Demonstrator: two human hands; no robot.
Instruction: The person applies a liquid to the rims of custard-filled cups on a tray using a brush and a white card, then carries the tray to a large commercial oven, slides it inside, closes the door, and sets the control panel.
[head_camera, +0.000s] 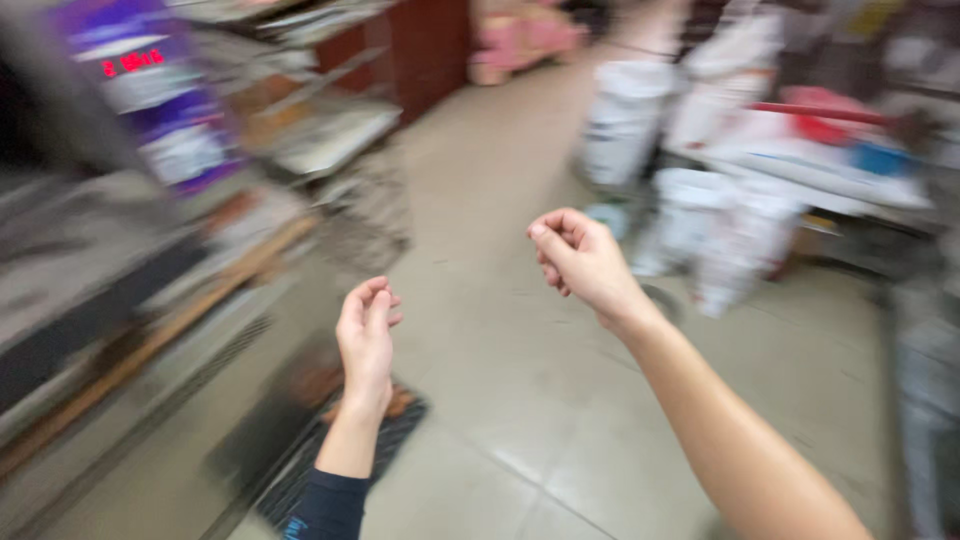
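Observation:
The head view is blurred by motion. My left hand (366, 335) is raised in front of me over the tiled floor (520, 400), fingers held loosely together and curved, with nothing in it. My right hand (580, 258) is higher and further right, fingers curled inward toward the palm, also holding nothing. Neither hand touches anything. A dark sleeve covers my left forearm; my right forearm is bare.
A counter with shelves (150, 260) runs along the left, with a purple and white machine (150, 90) on top. A dark mat (330, 440) lies on the floor below my left hand. White sacks (720, 220) and a cluttered table (820, 150) stand at the right.

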